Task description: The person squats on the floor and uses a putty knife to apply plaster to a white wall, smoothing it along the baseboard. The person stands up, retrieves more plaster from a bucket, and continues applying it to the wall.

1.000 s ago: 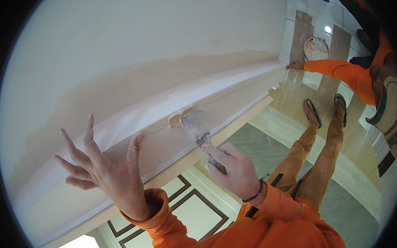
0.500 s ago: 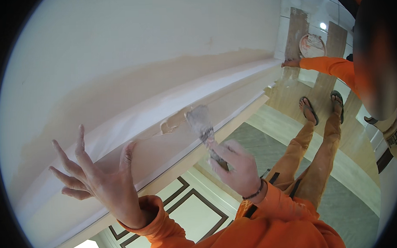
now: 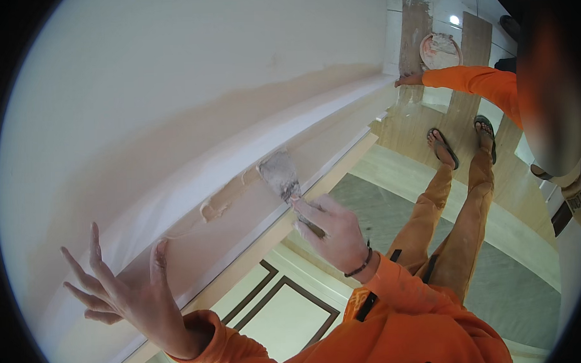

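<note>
My right hand (image 3: 336, 234) grips the handle of a putty knife (image 3: 279, 175), whose wide, smeared blade lies against the narrow beige ledge (image 3: 241, 221) along the wall. Left of the blade, a patch of beige putty (image 3: 216, 206) clings in a ridge to the ledge's upper edge. My left hand (image 3: 131, 292) is empty, its fingers spread and its thumb raised near the ledge. Above runs a white band and a damp-looking tan stretch on the pale wall (image 3: 203, 50).
A co-worker's orange-sleeved arm (image 3: 472, 82) reaches to the ledge's far end. Beyond it, a round tub of putty (image 3: 441, 50) stands between wooden planks (image 3: 475, 50) on the floor. Below the ledge is a white panel with dark trim (image 3: 285, 309).
The putty knife and my right hand have shifted slightly left in the picture. My left hand sits lower and further left, still spread. The whole view has moved a little.
</note>
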`<state>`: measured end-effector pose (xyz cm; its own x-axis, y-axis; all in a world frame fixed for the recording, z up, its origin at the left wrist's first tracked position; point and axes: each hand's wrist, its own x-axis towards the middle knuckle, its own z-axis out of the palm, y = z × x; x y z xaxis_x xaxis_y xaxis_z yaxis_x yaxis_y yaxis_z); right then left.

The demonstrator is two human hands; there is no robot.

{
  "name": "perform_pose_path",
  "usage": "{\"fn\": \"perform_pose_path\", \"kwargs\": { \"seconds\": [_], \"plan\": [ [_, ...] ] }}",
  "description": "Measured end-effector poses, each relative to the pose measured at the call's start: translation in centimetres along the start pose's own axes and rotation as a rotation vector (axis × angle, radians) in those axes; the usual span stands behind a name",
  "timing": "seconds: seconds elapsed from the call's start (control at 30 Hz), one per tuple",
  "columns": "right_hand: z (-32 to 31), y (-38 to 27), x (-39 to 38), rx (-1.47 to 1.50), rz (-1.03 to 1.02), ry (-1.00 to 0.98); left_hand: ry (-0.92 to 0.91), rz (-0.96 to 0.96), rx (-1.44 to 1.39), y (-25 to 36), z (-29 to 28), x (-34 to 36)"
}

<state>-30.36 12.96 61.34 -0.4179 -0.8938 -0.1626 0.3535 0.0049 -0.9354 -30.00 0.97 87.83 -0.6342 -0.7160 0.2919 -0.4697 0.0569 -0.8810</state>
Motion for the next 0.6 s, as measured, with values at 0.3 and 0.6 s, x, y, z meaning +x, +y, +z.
{"fn": "perform_pose_path", "kwargs": {
  "seconds": [0.3, 0.6],
  "plan": [
    [-0.3, 0.5, -0.1, 0.046, 0.011, 0.121, -0.045, 0.034, 0.077, -0.3, -0.2, 0.2],
    [0.0, 2.1, -1.8, 0.036, -0.004, 0.095, -0.046, 0.093, 0.137, -0.2, -1.3, -0.4]
  ]
}}
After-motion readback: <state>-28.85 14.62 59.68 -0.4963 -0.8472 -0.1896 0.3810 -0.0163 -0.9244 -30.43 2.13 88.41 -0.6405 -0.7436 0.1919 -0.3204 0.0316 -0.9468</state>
